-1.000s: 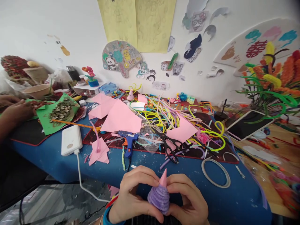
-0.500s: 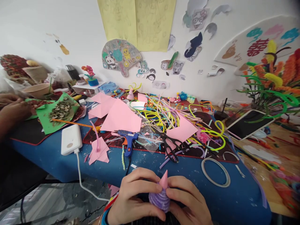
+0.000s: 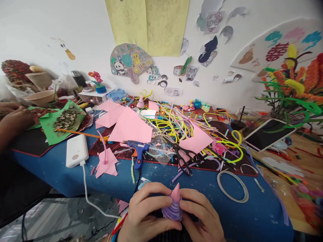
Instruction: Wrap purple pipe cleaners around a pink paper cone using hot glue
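A small cone of pink paper wrapped in fuzzy purple pipe cleaner (image 3: 172, 211) is held upright at the near edge of the table, its bare pink tip (image 3: 176, 193) pointing up. My left hand (image 3: 148, 210) grips it from the left, fingers on the upper coils and thumb along the bottom. From the right, my right hand (image 3: 202, 210) presses its fingertips against the coils near the tip. The far side of the cone is hidden. Beyond my hands lie a blue glue gun (image 3: 138, 152) and black-handled scissors (image 3: 185, 158).
Pink paper sheets (image 3: 131, 126) and a heap of pipe cleaners (image 3: 174, 122) cover the mat. A tape ring (image 3: 232, 186) lies at right. At left are a white power bank (image 3: 77, 151) with cable and green paper (image 3: 47, 127) holding dried pieces. Another person's hand (image 3: 13, 117) works there.
My fingers have shifted slightly around the cone, which has turned or tilted a little. Both hands keep hold of it. The other person's hand at the left has moved slightly.
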Motion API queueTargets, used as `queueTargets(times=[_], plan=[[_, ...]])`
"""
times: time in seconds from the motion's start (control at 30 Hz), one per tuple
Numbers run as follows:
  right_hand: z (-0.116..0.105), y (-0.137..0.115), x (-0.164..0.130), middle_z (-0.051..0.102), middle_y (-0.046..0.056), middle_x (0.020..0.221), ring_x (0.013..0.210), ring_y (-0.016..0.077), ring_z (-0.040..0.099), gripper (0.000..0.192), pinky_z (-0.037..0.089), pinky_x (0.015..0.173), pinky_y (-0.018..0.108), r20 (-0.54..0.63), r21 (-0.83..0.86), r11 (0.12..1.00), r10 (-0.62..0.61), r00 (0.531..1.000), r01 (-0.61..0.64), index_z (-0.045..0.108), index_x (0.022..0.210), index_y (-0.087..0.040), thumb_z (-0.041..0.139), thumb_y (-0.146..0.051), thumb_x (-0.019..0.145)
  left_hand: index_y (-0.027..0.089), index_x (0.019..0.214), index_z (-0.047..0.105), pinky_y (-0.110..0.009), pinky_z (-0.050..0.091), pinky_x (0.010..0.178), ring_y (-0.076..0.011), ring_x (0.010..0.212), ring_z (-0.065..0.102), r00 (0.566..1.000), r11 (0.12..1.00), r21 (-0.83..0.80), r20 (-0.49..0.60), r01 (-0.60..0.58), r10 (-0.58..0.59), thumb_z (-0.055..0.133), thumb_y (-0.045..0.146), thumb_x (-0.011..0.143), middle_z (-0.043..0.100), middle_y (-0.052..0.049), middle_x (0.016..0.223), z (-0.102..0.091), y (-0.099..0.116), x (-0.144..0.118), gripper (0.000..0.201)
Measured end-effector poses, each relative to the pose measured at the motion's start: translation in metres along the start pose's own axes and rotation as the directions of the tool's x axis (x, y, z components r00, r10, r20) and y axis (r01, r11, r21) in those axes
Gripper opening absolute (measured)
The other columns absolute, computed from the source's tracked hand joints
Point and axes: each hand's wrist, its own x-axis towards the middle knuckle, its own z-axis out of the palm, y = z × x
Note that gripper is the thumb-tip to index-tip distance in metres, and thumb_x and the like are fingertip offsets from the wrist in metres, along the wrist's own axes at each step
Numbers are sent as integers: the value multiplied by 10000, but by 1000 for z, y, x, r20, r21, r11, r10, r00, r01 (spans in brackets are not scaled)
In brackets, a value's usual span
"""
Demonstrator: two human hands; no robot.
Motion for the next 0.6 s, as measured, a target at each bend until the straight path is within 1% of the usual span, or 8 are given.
queueTargets(times=[0.1,0.17,0.27,0.33,0.37,0.47,0.53,0.6], plan=[[15,5,-9,763,96,1105,1028,167,747,217,624,901,235,-87,100,994,49,995,-40,689,1156,-194,616,-94,978,200,1108,657,-287,636,796,-194,865,751,992,998,-37,-108,55,-58,881,417,739,769,-67,983,6,-3,-8,484],[29,6,-14,770,93,1111,1021,180,753,212,639,876,263,-155,239,963,163,974,-124,693,1162,-224,637,-132,980,196,1056,672,-290,631,826,-199,900,744,985,997,-10,-151,78,-79,883,426,729,763,-64,985,9,-5,-13,452],[47,4,-15,783,66,1061,953,187,774,164,658,794,267,-227,499,834,389,893,-236,715,1133,-277,692,-253,973,191,1090,712,-288,625,860,-206,959,736,989,996,42,-128,81,-75,847,485,745,753,-78,1036,12,-7,-19,473],[53,2,-14,790,51,1036,904,179,783,163,654,753,239,-210,610,739,498,841,-286,732,1122,-293,711,-319,963,201,1162,724,-302,626,874,-216,995,733,995,998,38,-89,57,-53,785,536,793,746,-93,1084,12,-8,-22,502],[54,0,-14,793,46,1029,888,173,785,163,649,747,226,-190,639,706,531,826,-307,739,1118,-297,711,-337,962,210,1189,725,-312,628,879,-222,1010,732,996,999,31,-74,45,-42,758,533,828,744,-97,1102,12,-8,-23,485],[52,-1,-16,793,36,1048,905,166,780,160,636,781,215,-115,658,659,566,816,-364,747,1118,-311,711,-313,962,230,1235,714,-313,633,878,-215,1015,737,996,999,12,-78,40,-39,743,388,907,753,-89,1101,11,-10,-23,365],[47,0,-20,779,50,1101,962,185,772,189,636,817,243,-86,650,662,553,829,-374,732,1154,-315,700,-322,968,225,1242,709,-307,631,886,-208,1007,741,995,999,3,-84,49,-49,754,315,910,765,-83,1086,10,-11,-19,347],[43,2,-26,754,84,1156,1020,222,757,264,640,838,291,-102,640,686,522,847,-346,705,1213,-298,666,-414,979,218,1237,719,-309,631,893,-210,1001,746,998,999,-9,-48,45,-45,738,329,921,776,-88,1075,8,-11,-15,335]])
